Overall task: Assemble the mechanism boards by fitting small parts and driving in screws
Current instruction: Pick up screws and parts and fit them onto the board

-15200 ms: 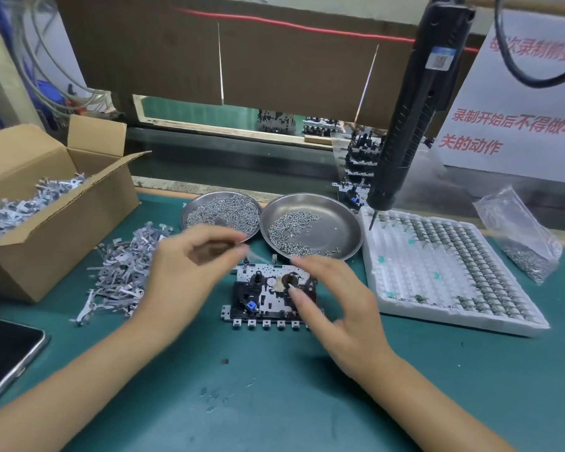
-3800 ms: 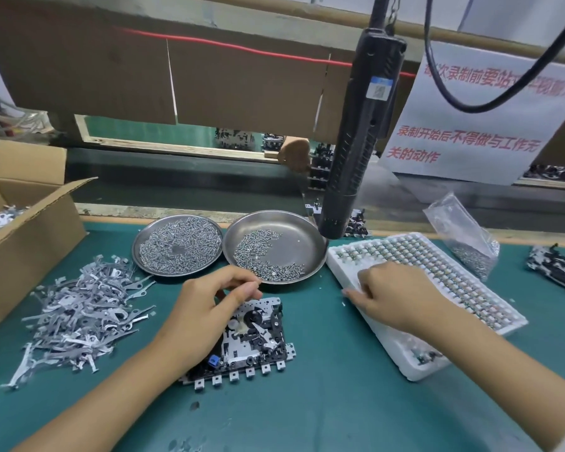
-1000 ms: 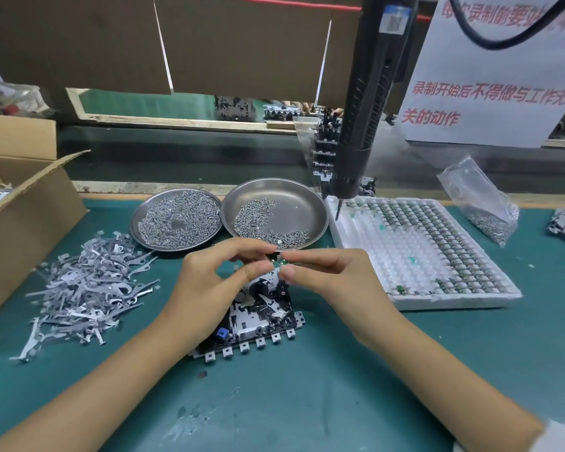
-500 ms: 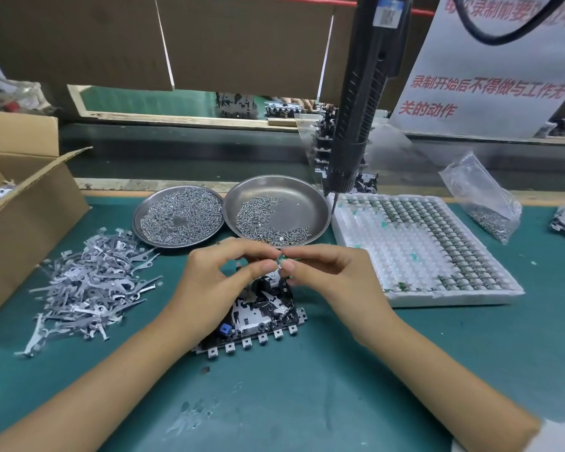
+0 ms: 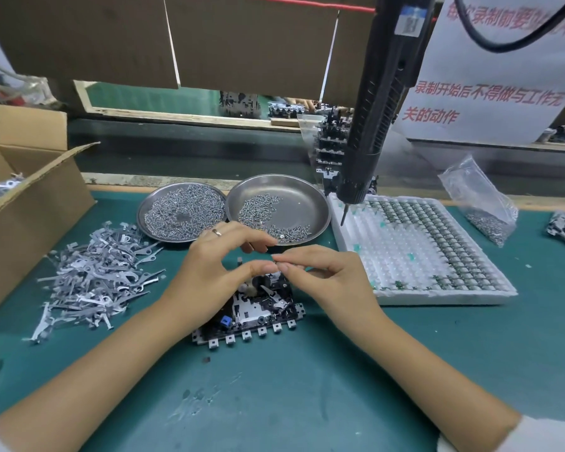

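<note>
Since a moment ago little is changed: a tiny, light, easily dropped part (image 5: pixel 275 262) is pinched between left hand (image 5: pixel 216 269) and right hand (image 5: pixel 323 278) fingertips over the stiff board (image 5: pixel 255 308), best held by its edges.

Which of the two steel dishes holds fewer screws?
The right dish, next to the white tray. Much of its bottom is bare, with screws only in a loose band. The left dish is covered almost edge to edge.

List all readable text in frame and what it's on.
White paper sign, red print, middle line: "录制开始后不得做与工作无"
Same sign, bottom line: "关的动作"
Same sign, top line: cut off at the frame edge, not readable.
Blue-and-white label on the hanging electric screwdriver: too blurred to read.
</note>
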